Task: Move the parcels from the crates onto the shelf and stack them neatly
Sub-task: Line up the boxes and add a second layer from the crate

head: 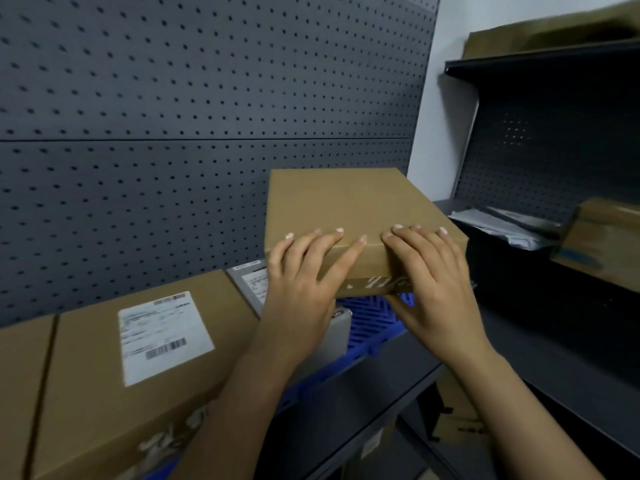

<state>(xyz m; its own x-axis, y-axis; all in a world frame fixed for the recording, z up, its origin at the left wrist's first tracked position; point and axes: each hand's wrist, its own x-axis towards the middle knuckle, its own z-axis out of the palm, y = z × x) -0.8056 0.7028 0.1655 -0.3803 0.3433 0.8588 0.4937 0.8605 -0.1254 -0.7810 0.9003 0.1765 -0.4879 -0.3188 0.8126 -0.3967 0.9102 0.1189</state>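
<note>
A plain brown cardboard parcel (346,209) is in the middle of the view, above the right end of a blue crate (372,327). My left hand (304,271) grips its near left edge, fingers spread over the top. My right hand (429,275) holds the near right corner, fingers on top and thumb under. To the left lies a larger brown parcel with a white shipping label (138,362). A grey parcel (249,282) sits behind my left wrist, partly hidden.
A dark pegboard wall (207,98) backs the shelf. At the right stands another dark shelf unit (554,64) holding cardboard boxes (606,237) and white papers (498,223). More boxes (457,420) sit on a lower level.
</note>
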